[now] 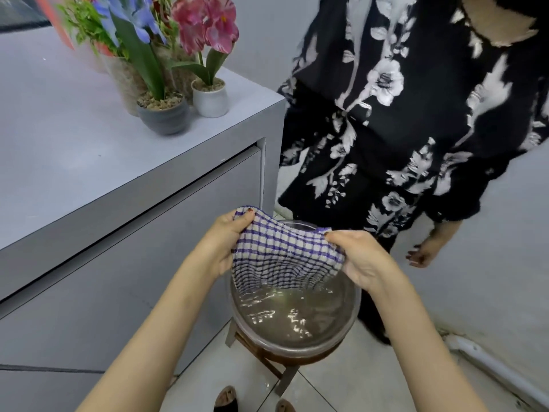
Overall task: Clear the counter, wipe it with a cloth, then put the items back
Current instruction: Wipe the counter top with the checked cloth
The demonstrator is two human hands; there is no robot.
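Left grip (221, 248) and right grip (361, 260) pinch the blue-and-white checked cloth (282, 257), its six-o'clock edge in the round water-filled bowl (353, 310); lifted unwrung, it could wet the tiled floor (341, 391).

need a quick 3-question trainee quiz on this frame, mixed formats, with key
1. True or false: the left hand and the right hand both grip the checked cloth above the bowl of water.
2. What stands on the counter? A) potted flowers B) stacked plates C) a kettle
3. Short answer: what does the bowl rest on?
Key: 1 true. 2 A. 3 a small wooden stool.
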